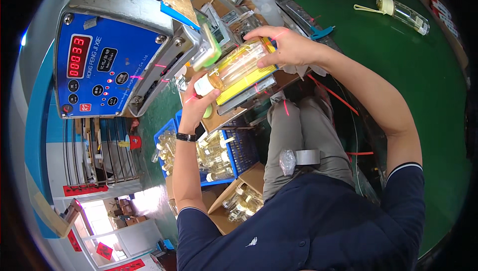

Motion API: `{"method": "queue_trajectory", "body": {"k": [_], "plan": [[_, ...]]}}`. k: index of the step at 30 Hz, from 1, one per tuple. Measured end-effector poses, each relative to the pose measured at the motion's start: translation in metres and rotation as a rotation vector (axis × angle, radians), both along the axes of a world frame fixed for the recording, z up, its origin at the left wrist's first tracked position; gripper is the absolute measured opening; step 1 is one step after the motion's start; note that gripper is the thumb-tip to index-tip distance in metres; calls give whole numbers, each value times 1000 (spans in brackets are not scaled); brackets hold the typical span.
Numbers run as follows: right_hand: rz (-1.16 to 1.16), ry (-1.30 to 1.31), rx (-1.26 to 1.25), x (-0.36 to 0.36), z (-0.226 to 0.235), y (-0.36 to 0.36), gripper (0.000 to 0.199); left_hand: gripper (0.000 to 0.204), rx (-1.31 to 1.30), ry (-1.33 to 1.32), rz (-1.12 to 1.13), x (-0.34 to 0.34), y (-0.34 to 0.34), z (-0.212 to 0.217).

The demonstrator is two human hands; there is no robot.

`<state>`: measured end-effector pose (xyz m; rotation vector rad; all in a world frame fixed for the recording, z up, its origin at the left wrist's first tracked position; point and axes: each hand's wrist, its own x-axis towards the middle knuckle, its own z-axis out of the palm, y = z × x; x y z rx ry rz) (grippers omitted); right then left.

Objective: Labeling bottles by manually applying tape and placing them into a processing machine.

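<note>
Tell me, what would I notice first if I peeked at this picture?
Probably the big blue machine panel with glowing red digits at upper left. Right beside it, the left hand and right hand hold a clear bottle of yellowish liquid on its side against a yellow fixture. Below sits a blue crate of similar bottles.

1. Small factory / packing workshop, not a home.
2. Big grey metal machine w/ blue control panel (102,67), red digit counter & round buttons.
3. Blue plastic crate (239,151) & brown cardboard box (234,206), both full of identical clear bottles of yellowish liquid.
4. Green table (398,72), bare floor, metal racks behind.
</note>
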<state>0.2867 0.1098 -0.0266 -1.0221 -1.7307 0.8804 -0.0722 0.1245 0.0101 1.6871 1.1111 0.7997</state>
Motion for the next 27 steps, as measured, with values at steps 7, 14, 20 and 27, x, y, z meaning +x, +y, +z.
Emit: {"method": "queue_trajectory", "body": {"k": [7, 14, 20, 27], "plan": [[3, -45, 79, 2, -1, 4, 69, 62, -92, 21, 43, -3, -1, 0], [-113, -9, 171, -4, 13, -13, 61, 57, -69, 42, 44, -2, -1, 1], [-149, 549, 311, -15, 102, 17, 40, 56, -132, 60, 32, -4, 1, 4], [37, 802, 344, -51, 194, 13, 20, 63, -92, -6, -9, 1, 0, 8]]}}
